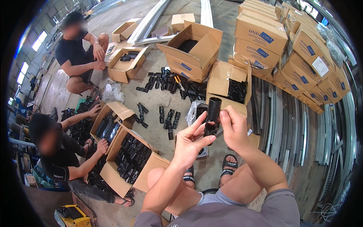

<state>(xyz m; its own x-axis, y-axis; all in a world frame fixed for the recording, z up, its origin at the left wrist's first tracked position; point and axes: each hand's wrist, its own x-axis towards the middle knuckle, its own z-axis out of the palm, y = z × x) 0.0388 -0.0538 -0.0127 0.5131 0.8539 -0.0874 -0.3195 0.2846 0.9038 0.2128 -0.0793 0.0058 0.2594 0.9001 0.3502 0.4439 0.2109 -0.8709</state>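
Over my lap I hold up a black tubular part point(214, 109), upright, with its hollow end at the top. My left hand point(192, 140) grips its lower portion, thumb and fingers closed on it. My right hand point(233, 128) has its fingers closed against the other side, at mid-height. What the lower end looks like is partly hidden by my fingers. Below and behind it a box with a clear plastic bag point(193, 113) holds dark parts. Past my hands, an open carton point(221, 87) contains more black parts.
Black parts point(169, 120) lie in clusters on the floor. A large open carton point(204, 56) stands ahead; stacked cartons point(261, 34) and long metal profiles point(280, 113) are at right. Two people point(81, 49) work at left beside cartons point(132, 159) of black parts.
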